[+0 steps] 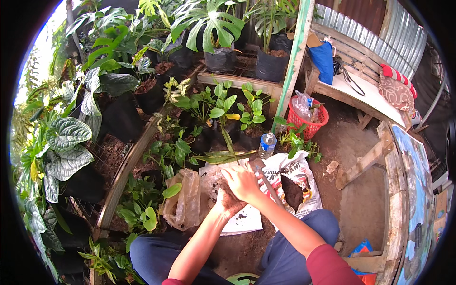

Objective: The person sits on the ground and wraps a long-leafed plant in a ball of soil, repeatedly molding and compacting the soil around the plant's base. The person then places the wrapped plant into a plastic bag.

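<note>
My left hand (228,203) is cupped palm up, its skin smeared with soil. My right hand (242,182) lies across it with the fingers stretched forward, so whatever is between the palms is hidden. Just beyond the fingertips are long green leaves (222,157), one upright; whether their stem reaches into my hands cannot be told. Below the hands lies a white sheet (244,222) with crumbs of soil. A crumpled clear plastic bag (183,201) sits to the left. On the right, an opened white sack (309,178) shows dark potting soil (293,192). A long narrow tool (273,194) lies between sack and right hand.
A plastic bottle (268,145) stands behind the sack. Potted plants (222,103) crowd the back and left, beside a wooden-framed rack (128,171). A red basket (309,121) holds plastic waste. Wooden benches (397,199) stand at right and back right.
</note>
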### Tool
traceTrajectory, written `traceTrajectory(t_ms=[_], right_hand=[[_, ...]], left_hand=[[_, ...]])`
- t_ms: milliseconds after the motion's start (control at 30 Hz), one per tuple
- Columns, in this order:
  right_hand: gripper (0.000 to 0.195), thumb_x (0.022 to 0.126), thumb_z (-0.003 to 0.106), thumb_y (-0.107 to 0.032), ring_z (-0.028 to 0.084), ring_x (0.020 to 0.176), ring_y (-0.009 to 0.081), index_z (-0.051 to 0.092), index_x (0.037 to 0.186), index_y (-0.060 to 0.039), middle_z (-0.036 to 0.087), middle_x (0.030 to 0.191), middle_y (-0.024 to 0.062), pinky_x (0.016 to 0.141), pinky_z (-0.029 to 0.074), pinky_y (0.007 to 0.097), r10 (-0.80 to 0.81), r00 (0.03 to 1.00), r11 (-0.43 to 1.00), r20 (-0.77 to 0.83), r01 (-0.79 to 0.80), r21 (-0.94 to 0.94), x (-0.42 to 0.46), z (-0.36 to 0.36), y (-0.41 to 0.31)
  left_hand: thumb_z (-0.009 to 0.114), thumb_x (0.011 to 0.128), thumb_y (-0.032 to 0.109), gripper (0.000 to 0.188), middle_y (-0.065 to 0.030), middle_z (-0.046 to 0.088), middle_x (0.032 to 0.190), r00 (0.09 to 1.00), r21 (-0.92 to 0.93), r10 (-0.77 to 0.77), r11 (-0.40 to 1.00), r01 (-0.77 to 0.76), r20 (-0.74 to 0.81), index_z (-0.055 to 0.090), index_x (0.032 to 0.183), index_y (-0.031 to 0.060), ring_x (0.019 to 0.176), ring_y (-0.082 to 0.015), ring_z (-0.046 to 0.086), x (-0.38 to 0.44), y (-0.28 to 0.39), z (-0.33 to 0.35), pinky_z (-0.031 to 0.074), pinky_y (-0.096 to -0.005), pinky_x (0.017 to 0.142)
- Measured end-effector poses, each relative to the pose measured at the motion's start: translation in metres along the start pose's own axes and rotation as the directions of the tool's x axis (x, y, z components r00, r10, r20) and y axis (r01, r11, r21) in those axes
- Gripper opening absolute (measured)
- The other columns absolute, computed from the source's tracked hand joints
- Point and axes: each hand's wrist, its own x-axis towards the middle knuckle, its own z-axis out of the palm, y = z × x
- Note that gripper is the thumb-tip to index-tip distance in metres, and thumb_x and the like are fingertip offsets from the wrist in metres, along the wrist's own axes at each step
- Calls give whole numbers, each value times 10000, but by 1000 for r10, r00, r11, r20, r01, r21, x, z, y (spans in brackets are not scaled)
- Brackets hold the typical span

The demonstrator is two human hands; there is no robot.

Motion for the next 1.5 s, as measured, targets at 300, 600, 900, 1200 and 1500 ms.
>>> traceTrajectory(t_ms=[300, 600, 900, 1200, 1500], right_hand=[[450, 872, 561, -412, 621, 873, 364, 601, 1030, 7, 632, 994, 190, 806, 477, 407, -149, 988, 984, -49, 153, 96, -8, -2, -18], [454, 900, 561, -303, 614, 935, 375, 531, 1147, 77, 618, 990, 275, 801, 483, 404, 1, 1000, 938, 29, -10, 345, 5, 5, 5], [303, 813, 657, -287, 565, 977, 282, 624, 1005, -56, 577, 1016, 118, 885, 414, 374, -309, 938, 815, 157, 175, 553, 0, 8, 1], [184, 815, 609, -168, 573, 940, 293, 671, 942, -50, 600, 946, 108, 851, 452, 387, -349, 936, 863, -45, 340, 373, -6, 12, -5], [262, 797, 642, -262, 556, 866, 312, 621, 867, -11, 586, 891, 141, 799, 440, 398, -465, 857, 882, -223, 471, -28, -7, -1, -13]], left_hand=[[394, 890, 559, 622, -186, 362, 1410, 961, -230, 220, 957, -179, 167, 391, 1340, 129, 1336, -411, 278, 30, 1, -58, 248, -531, 1092], [384, 878, 566, 629, -179, 410, 1368, 991, -146, 57, 986, -75, -124, 427, 1313, 114, 1313, -379, 325, 12, 16, -13, 258, -511, 1093], [373, 890, 519, 668, -219, 383, 1384, 996, -208, 43, 978, -27, 73, 397, 1330, 17, 1298, -362, 348, 12, 20, -27, 226, -494, 1108], [389, 888, 538, 690, -236, 314, 1426, 986, -118, 104, 989, -89, 132, 372, 1342, 18, 1346, -379, 263, 16, 23, -35, 197, -504, 1115], [512, 836, 567, 673, -175, 416, 1341, 883, -515, 441, 800, -306, 160, 442, 1290, 75, 1258, -301, 379, 27, 6, -44, 277, -499, 1066]])
